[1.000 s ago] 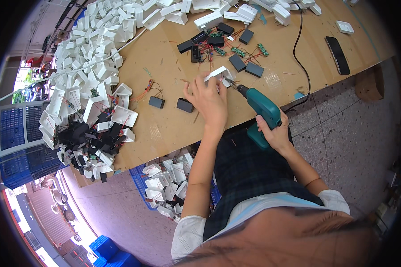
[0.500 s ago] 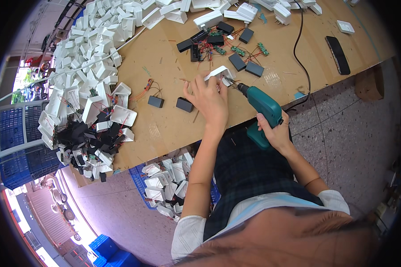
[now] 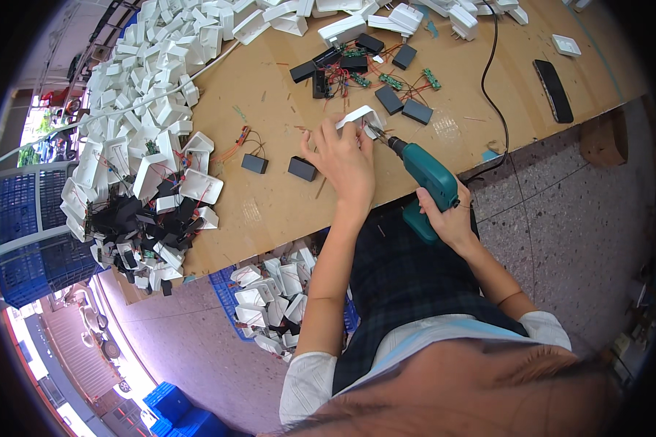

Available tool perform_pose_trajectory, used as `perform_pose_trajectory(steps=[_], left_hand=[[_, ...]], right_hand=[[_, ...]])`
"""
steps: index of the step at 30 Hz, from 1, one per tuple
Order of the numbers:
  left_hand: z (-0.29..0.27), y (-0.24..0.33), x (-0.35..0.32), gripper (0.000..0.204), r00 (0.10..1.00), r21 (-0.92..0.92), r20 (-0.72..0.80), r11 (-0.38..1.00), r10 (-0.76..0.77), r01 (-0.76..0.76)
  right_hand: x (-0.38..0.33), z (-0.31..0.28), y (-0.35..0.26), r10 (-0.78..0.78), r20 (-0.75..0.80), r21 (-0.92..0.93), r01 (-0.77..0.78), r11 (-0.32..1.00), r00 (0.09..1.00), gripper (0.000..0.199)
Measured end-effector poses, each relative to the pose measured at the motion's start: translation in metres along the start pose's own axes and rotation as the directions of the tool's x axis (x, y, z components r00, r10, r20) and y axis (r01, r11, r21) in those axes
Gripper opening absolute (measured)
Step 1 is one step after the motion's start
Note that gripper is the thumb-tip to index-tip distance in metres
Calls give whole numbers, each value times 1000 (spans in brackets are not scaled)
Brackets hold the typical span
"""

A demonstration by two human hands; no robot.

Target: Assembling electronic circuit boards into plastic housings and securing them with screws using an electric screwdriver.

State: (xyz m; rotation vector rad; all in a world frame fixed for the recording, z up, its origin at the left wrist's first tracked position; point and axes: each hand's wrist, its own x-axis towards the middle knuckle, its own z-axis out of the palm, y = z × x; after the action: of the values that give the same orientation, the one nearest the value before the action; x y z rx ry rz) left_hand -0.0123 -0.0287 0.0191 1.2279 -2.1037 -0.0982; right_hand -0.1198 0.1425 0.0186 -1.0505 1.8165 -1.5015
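My left hand [image 3: 344,159] presses down on a small white plastic housing [image 3: 364,116] near the front edge of the wooden table [image 3: 270,211]. My right hand [image 3: 444,218] grips a teal electric screwdriver [image 3: 428,178], whose bit touches the housing's right side. Two black blocks [image 3: 302,168] with wires lie just left of my left hand.
A large heap of white housings [image 3: 142,124] covers the table's left side. Black parts and green circuit boards [image 3: 368,69] lie beyond the hands. A black cable [image 3: 497,87] and a dark phone [image 3: 552,80] sit at right. A blue crate of white housings [image 3: 270,298] stands below the table.
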Motion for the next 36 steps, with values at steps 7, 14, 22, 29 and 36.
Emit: perform_pose_trajectory(steps=[7,14,22,29,36], left_hand=[[-2,2,0,12,1000,7,5,1000,-4,4],[-7,5,1,11,999,-15,50,1000,-13,14],[-4,7,0,11,999,-13,48,1000,-27,28],[-5,8,-1,10,998,-4,38,999,-44,44],[-4,8,0,9,998,2,39,999,-38,38]], right_hand=[[-2,2,2,24,-10,18,-24,1000,1000,24],[-1,5,2,6,-24,30,-5,1000,1000,23],[-3,6,6,-16,-27,3,16,1000,1000,24],[-6,8,12,-14,-39,68,17,998,999,27],[-19,-15,-2,52,-13,181,-49,982,999,20]])
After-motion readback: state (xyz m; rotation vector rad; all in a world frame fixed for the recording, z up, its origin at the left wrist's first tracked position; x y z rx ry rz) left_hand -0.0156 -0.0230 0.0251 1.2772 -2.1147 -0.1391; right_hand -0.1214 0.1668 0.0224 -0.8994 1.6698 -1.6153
